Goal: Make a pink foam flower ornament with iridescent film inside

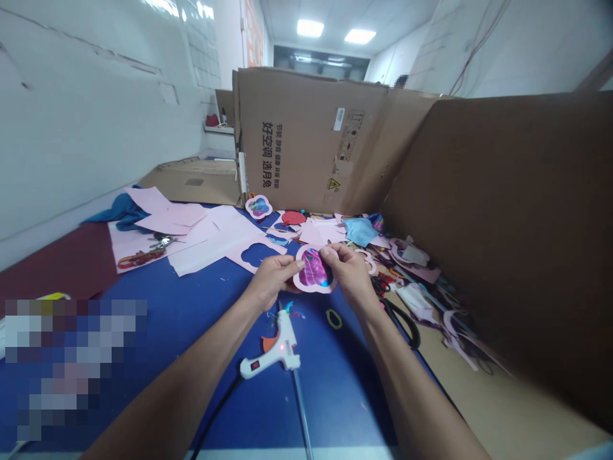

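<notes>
Between my two hands is a flower-shaped pink paper frame (316, 269) with shiny purple and blue material in its middle. My left hand (274, 278) pinches its left edge, thumb on the front. On the other side my right hand (352, 271) grips the upper right edge, its thumb pressed on the front. Just below the hands a white glue gun (282, 348) lies on the blue tabletop, its small light lit and a long glue stick (302, 415) sticking out of its back. A yellow-green ring (334, 319) lies to the right of it.
A similar flower-shaped piece (259, 206) leans near the tall cardboard wall (306, 140). Pink paper sheets (211, 239) and scissors (160, 243) lie at left. Paper scraps and a light blue cloth (360, 231) clutter the back right. Another cardboard panel (517, 223) closes the right side.
</notes>
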`<state>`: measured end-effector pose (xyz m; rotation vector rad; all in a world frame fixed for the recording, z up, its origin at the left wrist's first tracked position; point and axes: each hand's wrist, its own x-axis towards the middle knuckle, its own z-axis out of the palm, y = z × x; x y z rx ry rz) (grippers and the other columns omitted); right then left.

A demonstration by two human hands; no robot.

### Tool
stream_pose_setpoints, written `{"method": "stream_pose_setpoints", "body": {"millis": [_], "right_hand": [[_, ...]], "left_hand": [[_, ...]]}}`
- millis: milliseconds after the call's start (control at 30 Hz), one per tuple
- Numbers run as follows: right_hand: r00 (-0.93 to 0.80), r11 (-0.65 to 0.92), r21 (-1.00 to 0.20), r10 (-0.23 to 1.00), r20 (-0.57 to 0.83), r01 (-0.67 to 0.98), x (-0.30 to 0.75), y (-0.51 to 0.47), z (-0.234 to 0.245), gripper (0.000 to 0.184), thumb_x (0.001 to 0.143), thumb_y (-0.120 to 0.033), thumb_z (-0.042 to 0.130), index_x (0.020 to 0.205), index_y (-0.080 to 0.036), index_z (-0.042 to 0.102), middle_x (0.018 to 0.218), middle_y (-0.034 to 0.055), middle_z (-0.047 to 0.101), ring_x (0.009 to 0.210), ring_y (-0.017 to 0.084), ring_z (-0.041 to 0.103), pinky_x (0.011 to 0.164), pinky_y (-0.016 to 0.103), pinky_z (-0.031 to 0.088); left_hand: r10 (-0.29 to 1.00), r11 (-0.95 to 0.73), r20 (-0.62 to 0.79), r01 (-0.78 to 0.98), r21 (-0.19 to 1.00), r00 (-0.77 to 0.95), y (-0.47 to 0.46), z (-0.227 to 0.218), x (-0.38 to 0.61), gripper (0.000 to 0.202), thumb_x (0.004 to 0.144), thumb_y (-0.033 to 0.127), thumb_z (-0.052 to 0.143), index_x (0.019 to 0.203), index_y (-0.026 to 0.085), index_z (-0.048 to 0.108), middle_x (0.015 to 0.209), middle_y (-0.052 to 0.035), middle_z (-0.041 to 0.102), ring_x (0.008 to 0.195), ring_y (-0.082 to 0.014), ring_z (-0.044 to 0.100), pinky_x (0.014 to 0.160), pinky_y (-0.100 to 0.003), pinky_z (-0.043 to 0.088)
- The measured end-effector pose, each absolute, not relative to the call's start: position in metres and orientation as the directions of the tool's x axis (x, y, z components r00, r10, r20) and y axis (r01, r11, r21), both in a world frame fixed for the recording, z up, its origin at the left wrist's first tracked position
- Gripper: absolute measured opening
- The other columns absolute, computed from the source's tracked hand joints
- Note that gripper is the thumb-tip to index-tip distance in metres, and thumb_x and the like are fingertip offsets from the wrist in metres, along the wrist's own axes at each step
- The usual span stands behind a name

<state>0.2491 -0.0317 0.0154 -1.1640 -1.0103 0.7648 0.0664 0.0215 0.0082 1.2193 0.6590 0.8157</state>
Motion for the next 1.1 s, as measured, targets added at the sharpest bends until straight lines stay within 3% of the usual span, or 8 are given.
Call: {"method": "stream_pose_setpoints", "body": {"millis": [300, 633, 1100], "right_hand": [[0.376, 0.259, -0.965, 0.892, 0.250, 0.029, 0.249, -0.030, 0.009, 0.042, 0.077, -0.057, 0.088, 0.084, -0.019, 0.074, 0.075, 0.0005, 0.067, 0.065, 0.015, 0.054, 0.063, 0.029, 0.044], [0.323, 0.293, -0.948, 0.892, 0.317, 0.122, 0.246, -0.033, 0.012, 0.038, 0.084, -0.058, 0.082, 0.086, -0.021, 0.075, 0.075, 0.0005, 0.066, 0.066, 0.017, 0.054, 0.064, 0.031, 0.045], [0.297, 0.309, -0.919, 0.879, 0.374, 0.244, 0.235, -0.040, 0.022, 0.031, 0.086, -0.054, 0.079, 0.084, -0.023, 0.076, 0.075, 0.0026, 0.068, 0.069, 0.020, 0.056, 0.066, 0.033, 0.046]], "left_hand": [[0.885, 0.025, 0.017, -0.084, 0.996, 0.465, 0.017, 0.007, 0.073, 0.047, 0.066, 0.060, 0.092, 0.066, 0.018, 0.069, 0.063, -0.0015, 0.065, 0.058, -0.0169, 0.062, 0.057, -0.031, 0.057], [0.872, 0.014, 0.088, -0.204, 0.979, 0.481, 0.022, 0.008, 0.066, 0.038, 0.071, 0.052, 0.093, 0.086, 0.018, 0.082, 0.072, -0.0025, 0.075, 0.062, -0.0170, 0.064, 0.061, -0.027, 0.047], [0.899, -0.078, 0.169, -0.233, 0.969, 0.403, 0.026, 0.008, 0.064, 0.033, 0.077, 0.050, 0.089, 0.087, 0.019, 0.086, 0.082, -0.0052, 0.080, 0.071, -0.0181, 0.066, 0.069, -0.029, 0.049]]}}
